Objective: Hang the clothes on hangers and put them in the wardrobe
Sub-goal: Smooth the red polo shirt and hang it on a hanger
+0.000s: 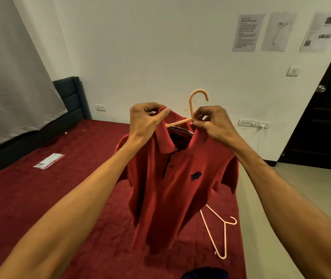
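Holding a red short-sleeved polo shirt [170,188] up over the maroon quilted bed [39,198] — my left hand [146,117] pinches one side of the collar, and my right hand [213,123] pinches the other side by the neck of the peach plastic hanger [190,106] inside it. A second peach hanger [225,238] lies at the bed's right edge, partly hidden by the shirt — a clear plastic packet [48,161] lies toward the left edge.

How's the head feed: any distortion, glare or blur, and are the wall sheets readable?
Head view: wide-angle distortion tilts the dark door and grey curtain at the edges; light is warm and even, no glare; the red polo shirt and peach plastic hanger look sharp; print on the three white paper sheets is too small to read.
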